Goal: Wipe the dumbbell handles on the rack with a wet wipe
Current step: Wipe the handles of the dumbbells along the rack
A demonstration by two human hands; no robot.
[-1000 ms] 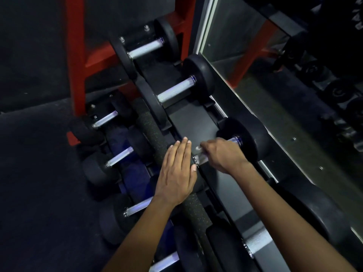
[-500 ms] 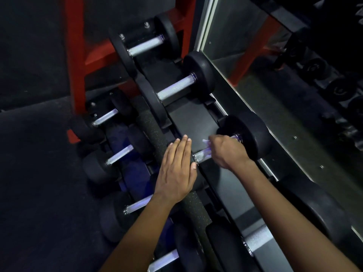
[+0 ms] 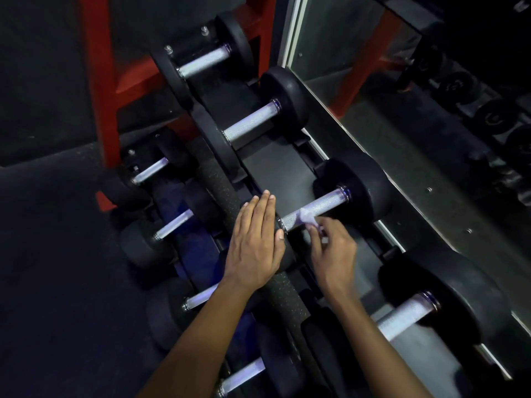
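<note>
Dumbbell handles — eight visible — one under the wet wipe.

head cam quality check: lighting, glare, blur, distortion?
Head view: dim overall, the floor nearly black; knurled handle shows bright with a violet tint; the nearest top-tier handle is smeared by blur; wide-angle bowing along the mirror edge; both hands and the wipe stay readable.

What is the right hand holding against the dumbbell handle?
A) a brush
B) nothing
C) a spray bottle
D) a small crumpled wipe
D: the right hand pinches a small pale wipe that touches the knurled metal handle.
</note>
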